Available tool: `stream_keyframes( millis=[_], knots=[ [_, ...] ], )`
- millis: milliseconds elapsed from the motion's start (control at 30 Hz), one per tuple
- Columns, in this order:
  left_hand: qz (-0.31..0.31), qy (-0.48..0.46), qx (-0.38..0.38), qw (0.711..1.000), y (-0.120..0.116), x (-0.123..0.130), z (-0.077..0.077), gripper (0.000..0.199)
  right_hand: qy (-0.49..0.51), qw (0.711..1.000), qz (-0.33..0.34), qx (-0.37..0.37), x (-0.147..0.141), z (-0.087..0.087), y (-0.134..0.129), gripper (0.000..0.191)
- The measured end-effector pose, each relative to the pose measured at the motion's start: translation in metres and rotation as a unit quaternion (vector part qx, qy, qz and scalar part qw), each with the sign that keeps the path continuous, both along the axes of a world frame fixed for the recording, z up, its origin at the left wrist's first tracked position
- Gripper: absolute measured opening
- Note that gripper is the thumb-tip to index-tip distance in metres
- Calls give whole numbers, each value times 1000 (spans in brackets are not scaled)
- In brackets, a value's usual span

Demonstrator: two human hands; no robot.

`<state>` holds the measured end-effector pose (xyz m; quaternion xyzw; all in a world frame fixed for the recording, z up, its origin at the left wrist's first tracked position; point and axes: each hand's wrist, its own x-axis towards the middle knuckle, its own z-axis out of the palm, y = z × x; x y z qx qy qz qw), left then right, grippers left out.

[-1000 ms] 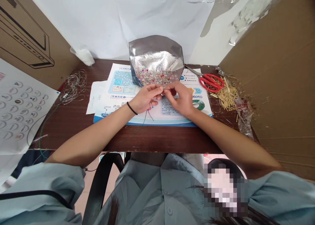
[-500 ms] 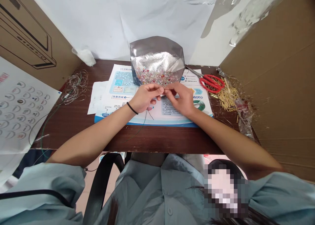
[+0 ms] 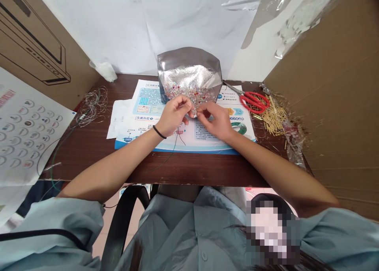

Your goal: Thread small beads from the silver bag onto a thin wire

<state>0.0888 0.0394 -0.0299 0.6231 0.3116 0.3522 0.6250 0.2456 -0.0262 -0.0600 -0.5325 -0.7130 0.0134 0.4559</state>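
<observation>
My left hand (image 3: 174, 115), a black band at its wrist, is closed in a pinch near the front of the bead bag. A thin dark thread (image 3: 177, 138) hangs below it onto the printed sheet. My right hand (image 3: 216, 119) is pinched just to the right, its fingertips close to the left ones. Whatever is between the fingertips of either hand is too small to make out. Behind both hands the silvery bag (image 3: 189, 71) lies open with many small coloured beads (image 3: 180, 90) in it.
Red-handled scissors (image 3: 255, 102) lie right of the bag, beside a pile of gold sticks (image 3: 274, 115). Tangled clear thread (image 3: 93, 105) is at the left. Cardboard (image 3: 334, 101) stands at the right, and a printed sheet (image 3: 154, 138) covers the table's middle.
My fingertips have moved slightly apart, the left thumb and fingers rising a little. The right fingertips are slightly lower. The view has shifted a little.
</observation>
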Motion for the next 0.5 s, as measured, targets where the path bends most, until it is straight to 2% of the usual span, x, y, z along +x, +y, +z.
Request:
stream_keyframes(
  millis=[133, 300, 500],
  knots=[
    [84, -39, 32, 995, 2, 0, 4, 23, -29, 999, 19, -12, 0, -3, 1, 13],
    [123, -30, 63, 990, 5, -2, 6, 23, -114, 992, 29, -44, 2, -2, 0, 16],
    [146, -27, 106, 983, 13, -3, -3, 23, -247, 969, -14, -31, 1, 4, -3, 25]
  ],
)
